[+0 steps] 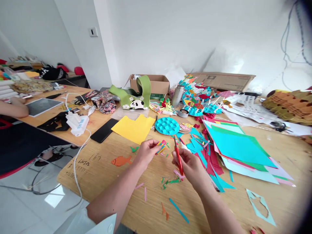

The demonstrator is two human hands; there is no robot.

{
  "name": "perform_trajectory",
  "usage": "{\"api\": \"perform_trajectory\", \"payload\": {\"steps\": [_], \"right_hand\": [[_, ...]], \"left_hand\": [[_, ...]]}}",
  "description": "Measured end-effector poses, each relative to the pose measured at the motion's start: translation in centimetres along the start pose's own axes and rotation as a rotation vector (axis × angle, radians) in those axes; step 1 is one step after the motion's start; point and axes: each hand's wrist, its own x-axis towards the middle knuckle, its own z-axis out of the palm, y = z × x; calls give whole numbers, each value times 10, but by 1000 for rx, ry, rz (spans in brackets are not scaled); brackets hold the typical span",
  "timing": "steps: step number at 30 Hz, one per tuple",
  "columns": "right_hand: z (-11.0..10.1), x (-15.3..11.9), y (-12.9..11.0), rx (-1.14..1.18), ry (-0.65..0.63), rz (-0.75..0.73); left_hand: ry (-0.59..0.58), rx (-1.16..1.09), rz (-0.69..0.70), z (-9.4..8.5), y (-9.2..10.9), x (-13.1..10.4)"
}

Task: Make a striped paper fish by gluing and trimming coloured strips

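Note:
Between the thumb and fingers of my left hand [147,151] is a small striped paper piece [161,147] in yellow, blue and pink. My right hand [187,162] grips red-handled scissors [178,157], their blades pointing up and away from me. A little space separates the scissors from the striped piece. Just beyond both hands lies a round blue woven paper disc [167,126]. An orange paper fish [121,160] rests on the table left of my left hand. Green paper scraps [170,182] and a blue strip [179,210] lie nearer to me.
Stacked coloured paper [243,146] covers the right side. Yellow paper [134,128], a black phone [104,130] and a white power strip [77,123] lie left. Behind stand a green panda bag [136,97], a metal flask [177,96] and a cardboard box [156,83]. Another person's arm [14,107] is far left.

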Motion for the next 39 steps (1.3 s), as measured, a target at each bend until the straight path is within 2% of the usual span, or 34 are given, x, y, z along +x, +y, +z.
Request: {"api": "perform_trajectory", "payload": {"steps": [2,5,7,9,11,18,21,23,24,28,29,31,32,34,36,39], "right_hand": [[2,-1,-2,209,-16,12],[4,-1,-2,417,-3,-11],[4,1,-2,497,15,-13],[4,2,-2,553,33,-20],[3,2,-3,581,43,-26],[3,0,-8,588,78,-16],[2,0,-8,533,91,-42],[-1,0,-6,393,112,-88],[-2,0,-5,273,131,-121],[-10,0,3,-356,265,-335],[-11,0,5,-467,285,-386],[-11,-1,7,-556,275,-431],[-9,-1,6,-530,242,-414],[-5,-3,2,-357,136,-310],[1,-5,-4,-83,43,-169],[8,-5,-9,280,61,-32]], "left_hand": [[25,120,166,2,1,-3],[87,436,574,4,1,-9],[99,621,786,5,1,-13],[93,741,908,7,1,-17],[90,808,967,7,1,-19],[41,841,1002,10,0,-22],[17,765,944,11,0,-21],[16,656,800,11,0,-18],[19,578,683,11,0,-16],[-9,161,126,6,-1,-6],[-23,72,36,5,-1,-4],[-26,-10,-33,2,-1,-2],[-10,8,-14,1,-1,-1],[46,161,132,0,0,-2],[102,400,379,0,1,-6],[136,679,719,3,2,-12]]}}
